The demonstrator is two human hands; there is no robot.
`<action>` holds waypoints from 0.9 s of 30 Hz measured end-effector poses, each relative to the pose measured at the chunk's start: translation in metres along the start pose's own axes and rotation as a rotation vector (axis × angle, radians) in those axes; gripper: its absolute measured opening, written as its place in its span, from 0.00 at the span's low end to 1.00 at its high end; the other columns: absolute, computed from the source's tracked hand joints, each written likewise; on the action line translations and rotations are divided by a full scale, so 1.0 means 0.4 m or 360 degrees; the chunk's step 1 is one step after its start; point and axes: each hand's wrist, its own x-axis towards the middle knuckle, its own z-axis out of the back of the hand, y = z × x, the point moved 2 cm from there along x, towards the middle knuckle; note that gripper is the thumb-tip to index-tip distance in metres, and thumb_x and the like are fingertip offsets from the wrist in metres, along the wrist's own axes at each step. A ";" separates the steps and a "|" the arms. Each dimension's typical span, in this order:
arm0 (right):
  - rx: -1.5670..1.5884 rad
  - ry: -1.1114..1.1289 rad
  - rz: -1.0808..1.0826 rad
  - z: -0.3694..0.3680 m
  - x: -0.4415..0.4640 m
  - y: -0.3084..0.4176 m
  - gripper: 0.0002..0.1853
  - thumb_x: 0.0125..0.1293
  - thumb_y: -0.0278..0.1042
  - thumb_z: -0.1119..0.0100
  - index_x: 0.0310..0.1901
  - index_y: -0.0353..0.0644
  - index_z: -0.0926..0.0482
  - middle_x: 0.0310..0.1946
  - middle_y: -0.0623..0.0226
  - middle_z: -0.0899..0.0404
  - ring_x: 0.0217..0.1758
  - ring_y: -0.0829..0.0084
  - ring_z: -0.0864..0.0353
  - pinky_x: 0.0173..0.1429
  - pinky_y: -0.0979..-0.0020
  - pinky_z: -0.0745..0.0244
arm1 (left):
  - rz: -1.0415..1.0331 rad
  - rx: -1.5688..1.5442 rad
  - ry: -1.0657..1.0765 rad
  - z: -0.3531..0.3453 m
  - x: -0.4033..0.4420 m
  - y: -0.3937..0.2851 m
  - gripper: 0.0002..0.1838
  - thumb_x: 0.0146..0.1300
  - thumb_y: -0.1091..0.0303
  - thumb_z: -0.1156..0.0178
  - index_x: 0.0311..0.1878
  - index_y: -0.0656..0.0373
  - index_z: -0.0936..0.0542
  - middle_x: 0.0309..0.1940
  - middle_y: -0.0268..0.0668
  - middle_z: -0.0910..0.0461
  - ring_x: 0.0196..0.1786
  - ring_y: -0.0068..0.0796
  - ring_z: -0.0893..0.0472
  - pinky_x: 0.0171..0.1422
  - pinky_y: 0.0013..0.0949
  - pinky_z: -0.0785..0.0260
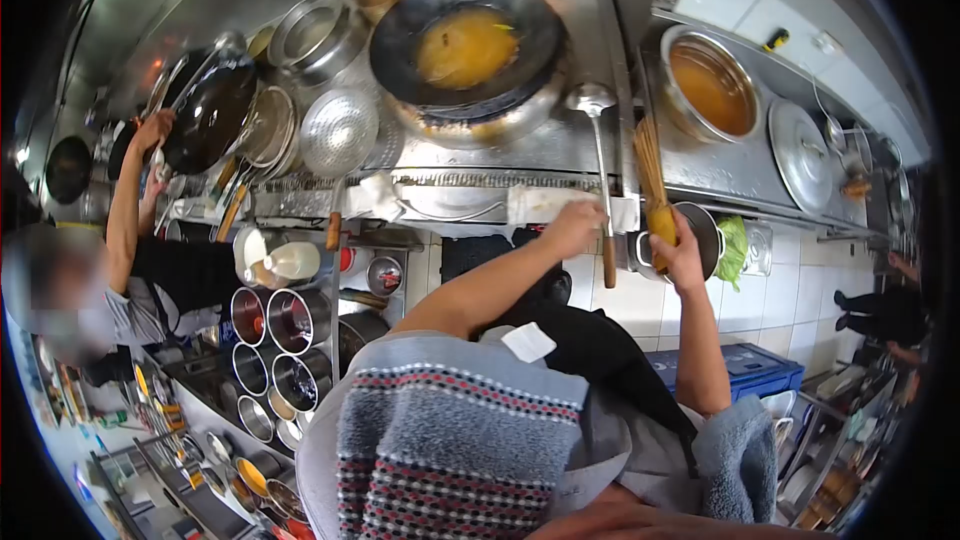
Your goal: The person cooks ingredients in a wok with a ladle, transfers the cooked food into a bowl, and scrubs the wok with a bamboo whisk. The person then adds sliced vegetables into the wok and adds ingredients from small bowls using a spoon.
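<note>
1. Head view: the right hand [678,252] has its fingers closed around the yellow lower part of a bamboo brush [652,172], strands pointing up.
2. The brush is at the counter's front edge, right of the ladle [591,100] and well apart from the wok [397,32], which holds yellow liquid [467,47].
3. The left hand [575,230] is blurred beside the ladle's wooden handle; I cannot tell how far open it is, or whether it touches.
4. The step in hand, as I judge it, is handling 2 tools at the stove, the brush gripped and the ladle within reach.
5. Lifting the ladle would call for a firm wrap on its wood; moving the brush, for keeping its strands off the steel pot [669,45].
6. No brand, label or writing is readable.
</note>
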 end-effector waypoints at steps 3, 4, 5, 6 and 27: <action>-0.0012 -0.0041 0.0097 -0.076 0.049 0.173 0.34 0.61 0.25 0.37 0.69 0.37 0.38 0.49 0.66 0.24 0.46 0.76 0.24 0.50 0.74 0.27 | 0.0331 0.0011 -0.0638 0.276 -0.122 0.090 0.18 0.49 0.79 0.38 0.46 0.58 0.20 0.47 0.47 0.21 0.53 0.51 0.24 0.61 0.46 0.32; 0.0015 -0.0035 0.0058 -0.103 0.062 0.232 0.35 0.61 0.25 0.37 0.70 0.37 0.40 0.49 0.66 0.24 0.46 0.76 0.24 0.50 0.74 0.27 | 0.0537 0.0162 -0.0792 0.371 -0.189 0.127 0.20 0.48 0.81 0.38 0.48 0.59 0.21 0.46 0.47 0.21 0.53 0.50 0.24 0.62 0.45 0.33; 0.0013 -0.0001 0.0076 -0.122 0.089 0.269 0.37 0.61 0.25 0.37 0.70 0.38 0.41 0.49 0.66 0.24 0.47 0.74 0.24 0.51 0.73 0.27 | 0.0587 0.0276 -0.1011 0.459 -0.279 0.184 0.21 0.50 0.82 0.38 0.51 0.62 0.22 0.46 0.46 0.22 0.53 0.47 0.24 0.62 0.42 0.33; -0.0028 -0.0055 0.0302 -0.156 0.122 0.298 0.38 0.60 0.27 0.35 0.70 0.38 0.41 0.49 0.65 0.24 0.48 0.72 0.23 0.51 0.72 0.27 | 0.0840 0.0368 -0.1268 0.537 -0.356 0.220 0.21 0.53 0.81 0.39 0.53 0.64 0.24 0.47 0.47 0.23 0.53 0.44 0.24 0.61 0.41 0.33; -0.1974 0.0996 0.0681 -0.750 0.768 0.518 0.25 0.66 0.55 0.47 0.62 0.58 0.24 0.57 0.58 0.21 0.60 0.53 0.23 0.62 0.54 0.28 | 0.1186 -0.1703 -0.2188 0.822 -0.786 0.083 0.34 0.61 0.59 0.38 0.67 0.64 0.35 0.52 0.45 0.22 0.47 0.37 0.18 0.52 0.38 0.24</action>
